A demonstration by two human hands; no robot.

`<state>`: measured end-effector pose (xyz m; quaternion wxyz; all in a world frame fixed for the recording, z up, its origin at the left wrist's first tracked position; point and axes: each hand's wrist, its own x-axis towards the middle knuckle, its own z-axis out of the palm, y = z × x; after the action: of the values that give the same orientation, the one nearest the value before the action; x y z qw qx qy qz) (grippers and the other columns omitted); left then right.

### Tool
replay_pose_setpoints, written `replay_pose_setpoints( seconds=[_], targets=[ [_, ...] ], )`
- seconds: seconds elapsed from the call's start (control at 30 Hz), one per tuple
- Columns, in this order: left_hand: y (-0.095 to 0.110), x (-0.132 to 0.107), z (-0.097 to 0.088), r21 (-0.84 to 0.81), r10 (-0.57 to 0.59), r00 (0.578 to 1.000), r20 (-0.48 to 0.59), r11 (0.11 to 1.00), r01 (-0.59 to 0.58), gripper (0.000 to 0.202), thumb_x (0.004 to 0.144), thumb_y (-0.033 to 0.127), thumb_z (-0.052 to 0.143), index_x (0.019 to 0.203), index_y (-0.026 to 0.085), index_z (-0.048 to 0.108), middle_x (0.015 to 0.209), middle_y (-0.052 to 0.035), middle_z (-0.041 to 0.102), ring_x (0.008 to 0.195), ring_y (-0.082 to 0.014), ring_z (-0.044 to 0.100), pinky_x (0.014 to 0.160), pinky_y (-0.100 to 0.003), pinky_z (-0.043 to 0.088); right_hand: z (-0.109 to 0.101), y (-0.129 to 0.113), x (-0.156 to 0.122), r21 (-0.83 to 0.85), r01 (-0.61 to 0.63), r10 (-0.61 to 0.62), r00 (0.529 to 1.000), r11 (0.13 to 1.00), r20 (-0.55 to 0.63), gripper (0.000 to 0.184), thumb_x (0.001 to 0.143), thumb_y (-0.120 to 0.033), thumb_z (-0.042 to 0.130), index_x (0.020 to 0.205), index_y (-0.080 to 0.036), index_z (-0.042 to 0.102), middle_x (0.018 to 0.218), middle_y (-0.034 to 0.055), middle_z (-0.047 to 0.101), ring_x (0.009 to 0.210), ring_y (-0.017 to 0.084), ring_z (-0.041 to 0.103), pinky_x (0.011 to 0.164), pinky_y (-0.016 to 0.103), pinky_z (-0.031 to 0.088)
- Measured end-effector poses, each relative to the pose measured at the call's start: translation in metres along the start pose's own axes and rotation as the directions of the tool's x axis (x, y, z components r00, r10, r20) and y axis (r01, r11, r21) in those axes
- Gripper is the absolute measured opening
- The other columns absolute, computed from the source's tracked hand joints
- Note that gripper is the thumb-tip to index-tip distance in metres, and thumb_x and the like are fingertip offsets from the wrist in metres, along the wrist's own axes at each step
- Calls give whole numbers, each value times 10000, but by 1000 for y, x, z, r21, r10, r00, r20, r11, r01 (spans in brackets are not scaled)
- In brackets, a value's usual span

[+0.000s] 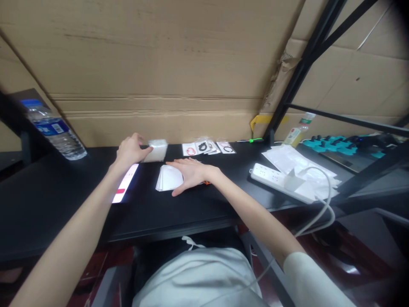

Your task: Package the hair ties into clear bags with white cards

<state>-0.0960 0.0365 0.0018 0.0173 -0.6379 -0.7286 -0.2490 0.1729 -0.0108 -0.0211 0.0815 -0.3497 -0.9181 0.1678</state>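
Observation:
My left hand (129,150) is raised over the back of the black table, its thumb and fingers apart. Its thumb tip overlaps the left edge of a stack of clear plastic bags (158,150); whether it touches them I cannot tell. Under its wrist lies a lit phone (126,183). My right hand (193,172) is spread open at the right side of a fanned stack of white cards (168,178) and covers part of it. Something small and orange (207,183), mostly hidden, shows beneath that hand.
Small packets with looped cords (203,147) lie along the cardboard wall, with a green-tipped tool (251,140) beside them. A water bottle (56,130) stands at left. At right are a power strip (277,181) with a cable, white sheets (292,160) and a drink bottle (298,131).

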Motion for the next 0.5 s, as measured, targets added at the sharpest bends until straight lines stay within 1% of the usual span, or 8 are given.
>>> replay_pose_setpoints(
  seconds=[0.07, 0.13, 0.2, 0.27, 0.4, 0.5],
  targets=[
    [0, -1, -1, -7, -2, 1000, -2, 1000, 2, 552, 806, 504, 794, 1264, 226, 658, 1151, -128, 758, 1137, -386, 711, 945, -467, 569, -3, 3, -1, -10, -10, 11, 999, 1000, 43, 1282, 588, -780, 879, 1666, -273, 405, 1704, 175, 393, 1583, 453, 332, 1260, 619, 301],
    [0, -1, -1, -13, -4, 1000, -2, 1000, 4, 562, 800, 504, 800, 1266, 223, 660, 1156, -133, 757, 1139, -390, 710, 943, -471, 569, -7, 5, -2, -6, -15, 16, 999, 1000, 52, 1263, 588, -739, 901, 1658, -266, 423, 1640, 174, 492, 1552, 446, 395, 1235, 599, 351],
    [0, -2, -2, -21, -5, 1000, -3, 1000, 5, 573, 792, 494, 811, 1272, 220, 664, 1157, -138, 758, 1136, -392, 712, 937, -469, 570, -9, 6, -3, -10, -19, 19, 999, 1000, 46, 1226, 620, -701, 901, 1658, -254, 425, 1546, 174, 593, 1502, 441, 467, 1204, 583, 393],
    [1, -2, -3, -30, -6, 1000, -3, 1000, 6, 586, 789, 483, 818, 1286, 212, 664, 1156, -142, 758, 1130, -394, 715, 934, -467, 569, -10, 4, -4, -32, -18, 20, 998, 999, 52, 1213, 668, -682, 880, 1678, -229, 386, 1488, 180, 637, 1475, 437, 496, 1200, 571, 391],
    [2, -3, -4, -16, -4, 1000, 5, 1000, 4, 593, 810, 485, 801, 1303, 190, 655, 1164, -151, 758, 1141, -393, 711, 945, -467, 566, -9, 0, -4, -73, -7, 13, 997, 997, 76, 1221, 733, -694, 828, 1703, -160, 315, 1482, 200, 635, 1511, 426, 444, 1242, 560, 328],
    [2, -3, -3, -1, -6, 1000, 11, 1000, 6, 587, 824, 488, 784, 1312, 192, 645, 1170, -142, 758, 1131, -378, 715, 939, -455, 568, -7, 0, -3, -86, 16, -11, 998, 996, 63, 1237, 730, -765, 794, 1693, -140, 335, 1524, 225, 593, 1502, 437, 449, 1242, 568, 326]
  ],
)
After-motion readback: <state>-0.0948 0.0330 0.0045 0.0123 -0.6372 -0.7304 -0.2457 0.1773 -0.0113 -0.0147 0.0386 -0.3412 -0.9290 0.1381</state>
